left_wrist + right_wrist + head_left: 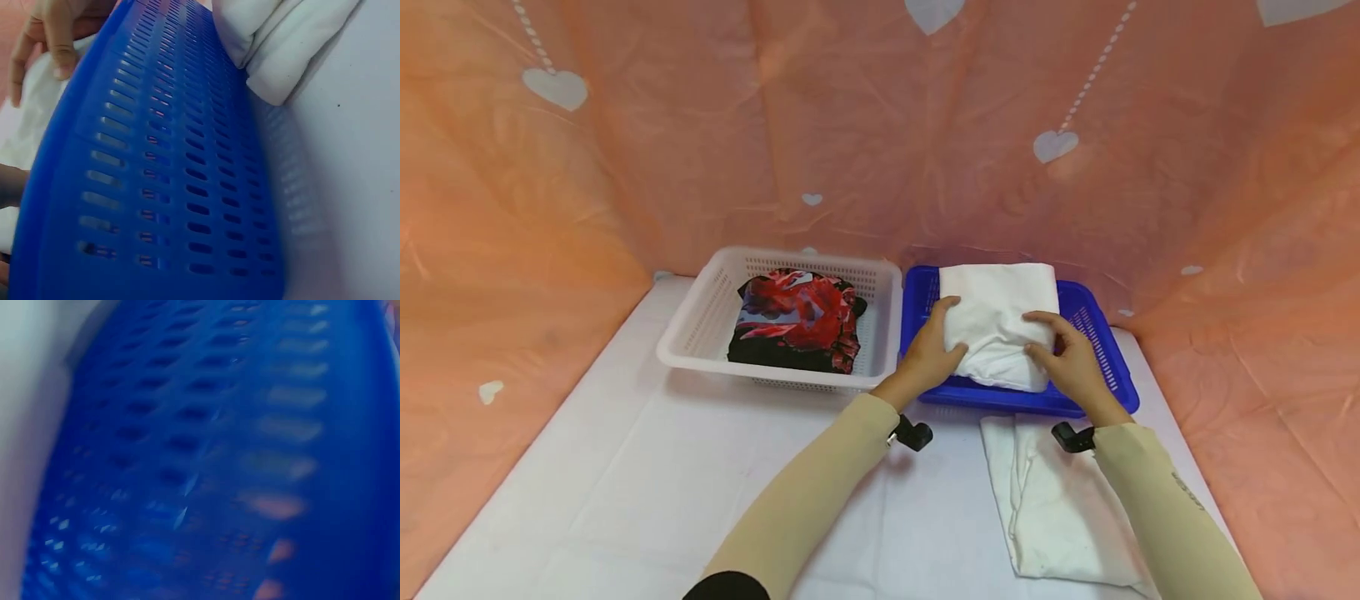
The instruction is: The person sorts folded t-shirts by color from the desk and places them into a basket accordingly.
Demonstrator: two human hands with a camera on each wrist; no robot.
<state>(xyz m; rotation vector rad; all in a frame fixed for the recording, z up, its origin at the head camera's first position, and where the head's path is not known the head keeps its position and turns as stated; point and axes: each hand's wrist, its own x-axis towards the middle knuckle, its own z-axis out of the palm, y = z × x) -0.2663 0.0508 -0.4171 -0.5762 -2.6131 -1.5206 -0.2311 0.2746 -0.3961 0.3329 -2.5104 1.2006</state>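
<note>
A folded white cloth (pixel 1000 312) lies over the blue plastic basket (pixel 1116 367), its far edge overlapping the back rim and its near part wrinkled. At the cloth's left edge, my left hand (pixel 928 350) touches it with thumb and fingers spread apart. My right hand (pixel 1075 367) rests on the right side, thumb and fingertips apart on the fabric. In the left wrist view, the right hand's fingers (pixel 59 50) reach down onto the white cloth behind the slotted basket wall (pixel 156 156). The right wrist view is mostly blurred blue basket wall (pixel 206 425).
To the left stands a white slotted basket (pixel 688 333) holding a folded black garment with a red floral print (pixel 805 321). Another folded white cloth (pixel 1060 517) lies on the white-covered table (pixel 662 500) in front of the blue basket, partly under the right forearm. Orange curtains surround the table.
</note>
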